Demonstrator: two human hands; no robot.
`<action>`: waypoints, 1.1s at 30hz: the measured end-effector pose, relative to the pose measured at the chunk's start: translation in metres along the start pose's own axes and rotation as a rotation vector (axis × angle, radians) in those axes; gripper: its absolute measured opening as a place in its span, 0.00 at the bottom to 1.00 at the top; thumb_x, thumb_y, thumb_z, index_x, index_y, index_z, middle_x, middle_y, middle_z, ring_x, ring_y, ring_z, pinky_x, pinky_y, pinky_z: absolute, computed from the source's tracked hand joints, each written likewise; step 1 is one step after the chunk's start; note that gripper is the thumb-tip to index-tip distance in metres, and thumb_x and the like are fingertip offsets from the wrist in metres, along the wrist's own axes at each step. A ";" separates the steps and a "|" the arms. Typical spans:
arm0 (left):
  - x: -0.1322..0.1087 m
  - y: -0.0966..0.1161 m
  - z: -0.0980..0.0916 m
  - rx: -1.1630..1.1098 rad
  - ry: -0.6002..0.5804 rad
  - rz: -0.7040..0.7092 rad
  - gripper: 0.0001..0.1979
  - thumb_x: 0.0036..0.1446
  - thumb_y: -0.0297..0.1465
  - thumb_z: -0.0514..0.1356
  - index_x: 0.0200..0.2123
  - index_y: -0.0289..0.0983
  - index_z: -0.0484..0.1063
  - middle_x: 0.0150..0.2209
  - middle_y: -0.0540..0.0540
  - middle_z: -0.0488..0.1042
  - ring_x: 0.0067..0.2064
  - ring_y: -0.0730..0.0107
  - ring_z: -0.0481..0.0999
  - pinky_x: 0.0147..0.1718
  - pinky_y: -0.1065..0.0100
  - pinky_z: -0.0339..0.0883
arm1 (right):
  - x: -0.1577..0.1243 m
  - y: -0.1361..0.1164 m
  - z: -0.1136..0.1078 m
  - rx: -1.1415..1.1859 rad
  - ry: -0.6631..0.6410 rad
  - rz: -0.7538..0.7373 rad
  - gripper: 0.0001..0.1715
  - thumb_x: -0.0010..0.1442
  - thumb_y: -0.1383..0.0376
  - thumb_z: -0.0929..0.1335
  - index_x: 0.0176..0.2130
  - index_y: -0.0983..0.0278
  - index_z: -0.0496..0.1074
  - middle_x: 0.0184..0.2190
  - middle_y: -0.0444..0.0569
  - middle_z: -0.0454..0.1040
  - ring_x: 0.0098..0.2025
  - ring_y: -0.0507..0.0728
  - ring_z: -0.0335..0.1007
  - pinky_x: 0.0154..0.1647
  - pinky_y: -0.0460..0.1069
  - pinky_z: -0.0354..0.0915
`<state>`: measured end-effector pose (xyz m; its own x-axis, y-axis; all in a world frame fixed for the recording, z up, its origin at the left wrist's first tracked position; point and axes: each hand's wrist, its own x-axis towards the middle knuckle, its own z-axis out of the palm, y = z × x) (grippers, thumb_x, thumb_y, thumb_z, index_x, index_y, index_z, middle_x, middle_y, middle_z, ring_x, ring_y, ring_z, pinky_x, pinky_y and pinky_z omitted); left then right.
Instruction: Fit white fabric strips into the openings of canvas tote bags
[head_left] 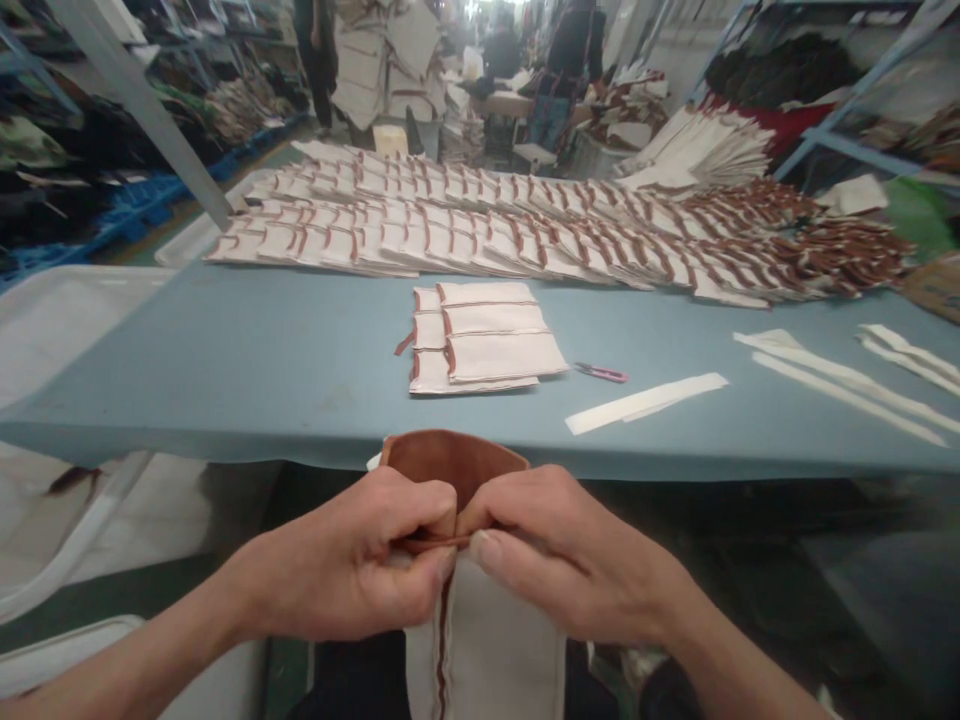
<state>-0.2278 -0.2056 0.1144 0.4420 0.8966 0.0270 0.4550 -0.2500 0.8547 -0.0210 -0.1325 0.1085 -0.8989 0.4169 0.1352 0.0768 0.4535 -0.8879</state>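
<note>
A white fabric pouch (506, 640) with a brown lining and a brown seam hangs in front of me, below the table's near edge. Its brown-lined mouth gapes toward the table. My left hand (375, 560) pinches the near rim between thumb and curled fingers. Close beside it, my right hand (551, 560) grips the same rim, its thumb pressed on the edge. On the table ahead lies a small stack of similar white pieces (502, 340) with brown edges. To the right of that stack are pink-handled thread snips (602, 373).
A blue-covered table (225, 360) spans the view. Long overlapping rows of white-and-brown pieces (450, 230) line its far side. Pale fabric strips (646, 400) lie at the right. White bins (67, 320) stand at the left, with shelving on both sides. People (566, 60) stand in the background.
</note>
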 end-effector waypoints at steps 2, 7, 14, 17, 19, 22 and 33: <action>-0.002 -0.003 0.001 -0.198 -0.020 -0.014 0.13 0.57 0.26 0.54 0.24 0.40 0.52 0.21 0.59 0.49 0.23 0.78 0.48 0.21 0.71 0.44 | 0.004 0.009 0.003 0.269 -0.037 0.019 0.19 0.70 0.59 0.64 0.28 0.63 0.65 0.22 0.39 0.61 0.24 0.49 0.55 0.26 0.45 0.54; -0.009 -0.012 0.014 -0.647 0.024 -0.109 0.23 0.64 0.44 0.60 0.24 0.40 0.54 0.23 0.57 0.52 0.25 0.77 0.49 0.22 0.71 0.44 | 0.007 0.017 0.013 0.450 -0.001 -0.009 0.19 0.70 0.58 0.66 0.29 0.64 0.68 0.23 0.39 0.62 0.24 0.48 0.55 0.25 0.44 0.55; -0.014 -0.019 0.023 -0.681 0.103 -0.183 0.32 0.59 0.57 0.62 0.22 0.40 0.53 0.22 0.57 0.51 0.25 0.76 0.48 0.22 0.71 0.43 | 0.004 0.005 -0.006 -0.112 0.133 -0.194 0.10 0.64 0.68 0.67 0.29 0.63 0.70 0.21 0.40 0.68 0.24 0.49 0.59 0.30 0.47 0.56; -0.015 -0.019 0.015 -0.567 0.109 -0.160 0.33 0.60 0.58 0.61 0.21 0.39 0.52 0.21 0.57 0.53 0.24 0.77 0.50 0.22 0.71 0.43 | 0.001 0.015 -0.017 -0.053 0.136 -0.077 0.16 0.66 0.61 0.67 0.27 0.63 0.68 0.22 0.41 0.68 0.25 0.50 0.60 0.29 0.46 0.56; -0.018 -0.020 0.011 -0.559 0.122 -0.152 0.34 0.59 0.59 0.61 0.21 0.40 0.51 0.20 0.57 0.53 0.23 0.78 0.49 0.21 0.71 0.43 | -0.003 0.024 -0.024 0.021 0.121 -0.002 0.21 0.68 0.54 0.65 0.27 0.63 0.67 0.23 0.42 0.67 0.26 0.51 0.62 0.30 0.47 0.57; -0.023 -0.024 0.008 -0.557 0.165 -0.179 0.35 0.58 0.61 0.60 0.20 0.40 0.49 0.20 0.58 0.49 0.23 0.78 0.46 0.21 0.71 0.41 | -0.008 0.035 -0.030 0.091 0.092 0.024 0.27 0.72 0.49 0.59 0.29 0.63 0.67 0.26 0.44 0.67 0.30 0.54 0.64 0.34 0.49 0.59; -0.021 -0.043 -0.013 -0.502 0.118 -0.246 0.35 0.56 0.67 0.54 0.23 0.40 0.55 0.23 0.56 0.53 0.24 0.75 0.49 0.22 0.70 0.43 | -0.004 0.046 -0.031 0.323 0.103 0.103 0.14 0.63 0.57 0.69 0.30 0.62 0.69 0.28 0.43 0.66 0.34 0.55 0.62 0.39 0.50 0.57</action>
<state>-0.2669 -0.2087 0.0842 0.2667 0.9484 -0.1712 0.0978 0.1501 0.9838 -0.0006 -0.0883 0.0806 -0.8442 0.5320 0.0663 0.0100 0.1393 -0.9902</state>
